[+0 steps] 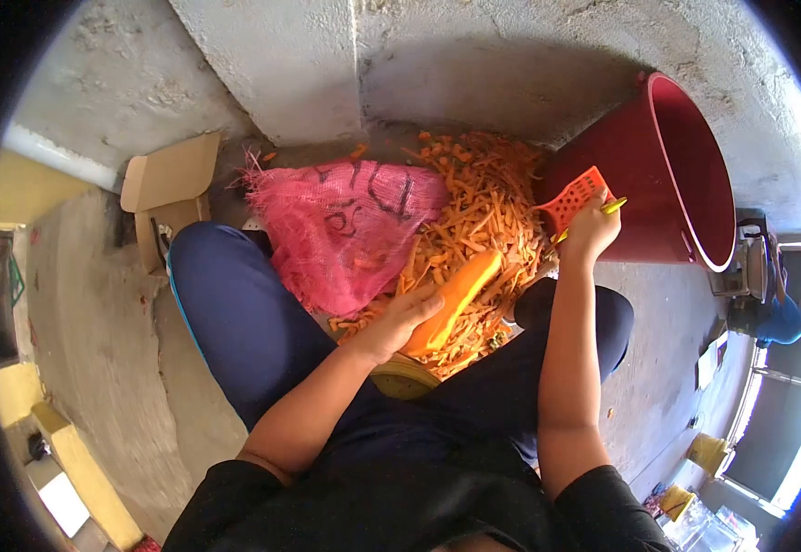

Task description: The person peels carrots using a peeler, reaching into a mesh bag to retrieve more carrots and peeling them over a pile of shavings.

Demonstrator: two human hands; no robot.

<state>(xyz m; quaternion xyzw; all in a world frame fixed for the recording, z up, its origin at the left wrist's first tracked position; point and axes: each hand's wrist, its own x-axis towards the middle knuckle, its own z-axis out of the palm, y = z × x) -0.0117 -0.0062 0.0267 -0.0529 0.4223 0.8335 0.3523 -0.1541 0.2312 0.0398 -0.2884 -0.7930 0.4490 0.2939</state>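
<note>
My left hand (400,324) is wrapped round the lower part of a long, smooth orange carrot (460,299), tilted over a heap of orange peelings (488,216). My right hand (592,228) is raised by the bucket, fingers closed round a slim yellow-handled tool (614,206); I cannot tell its exact kind. Behind those fingers an orange perforated plastic piece (573,196) overlaps the side of the dark red bucket (617,152). Left of the peelings lies a pink mesh sack (345,230) with dark lettering. Between my legs shows a yellowish rim (400,379), partly hidden by the carrot and my left hand.
The bucket leans on its side, mouth facing right, near the concrete wall (474,78). An open cardboard box (175,184) stands left of the sack. Far right, a person in a blue shirt (782,320) is beside some furniture. Yellow containers (706,451) stand at lower right.
</note>
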